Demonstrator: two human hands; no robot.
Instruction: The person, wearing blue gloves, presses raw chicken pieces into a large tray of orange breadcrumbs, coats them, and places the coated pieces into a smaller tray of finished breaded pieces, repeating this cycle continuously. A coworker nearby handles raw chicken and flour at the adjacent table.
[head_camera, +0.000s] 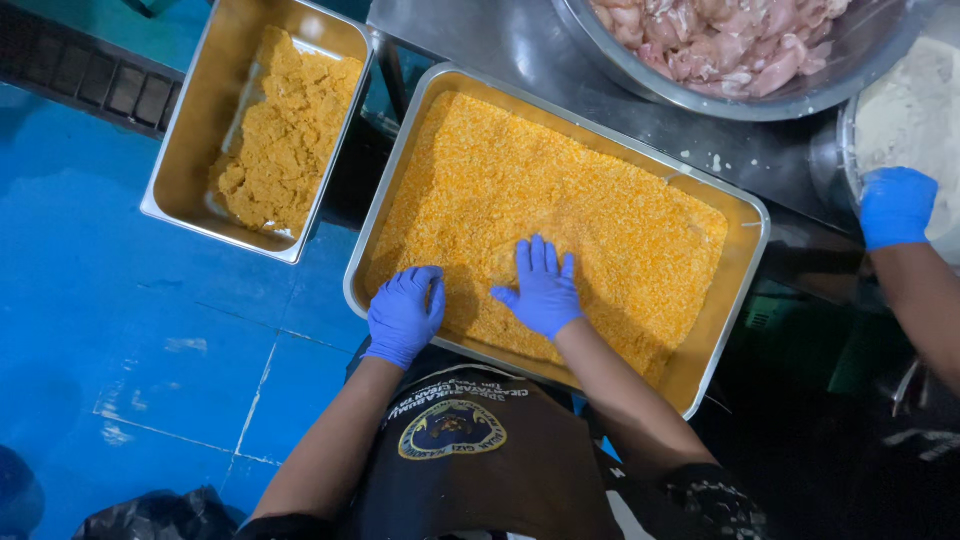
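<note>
With the right hand (545, 292) pressing flat, fingers spread, and the left hand (404, 314) curled in orange crumbs, the overhanging rectangular steel tray (745, 262) might tip off the counter (520, 45).

Both bare forearms are stretched forward. The blue-gloved left hand (404, 314) is curled loosely, while the blue-gloved right hand (543, 290) is laid flat, fingers spread.
</note>
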